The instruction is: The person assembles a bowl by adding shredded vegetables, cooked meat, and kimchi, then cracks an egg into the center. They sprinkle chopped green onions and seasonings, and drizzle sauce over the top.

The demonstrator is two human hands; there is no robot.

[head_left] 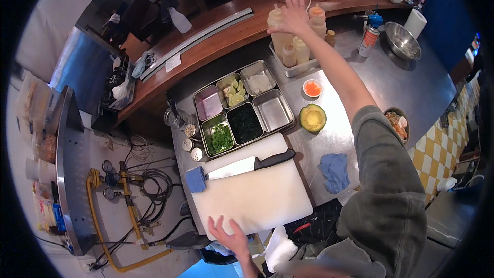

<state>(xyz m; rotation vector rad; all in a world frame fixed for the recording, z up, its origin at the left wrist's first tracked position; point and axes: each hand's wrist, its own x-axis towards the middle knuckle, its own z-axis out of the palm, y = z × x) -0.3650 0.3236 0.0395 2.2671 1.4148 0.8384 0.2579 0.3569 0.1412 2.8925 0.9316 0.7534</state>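
Note:
My right hand (294, 16) is stretched far forward over a group of squeeze bottles (299, 49) in a tray (293, 69), fingers apart; whether it touches a bottle cannot be made out. My left hand (230, 235) is open, fingers spread, at the near edge of a white cutting board (257, 195), holding nothing. Across the board lies a black-handled chef's knife (231, 169), a blue piece (195, 179) at its tip. Right of the board are a halved avocado (313, 118), a small cup of orange food (312, 88) and a crumpled blue cloth (334, 172).
Behind the board, a steel container set (267, 110) holds lime wedges (236, 94), chopped greens (221, 138) and dark shreds (245, 123). Small jars (197, 154) stand left. Further right are a blowtorch (368, 40), a steel bowl (403, 42) and a food bowl (398, 123).

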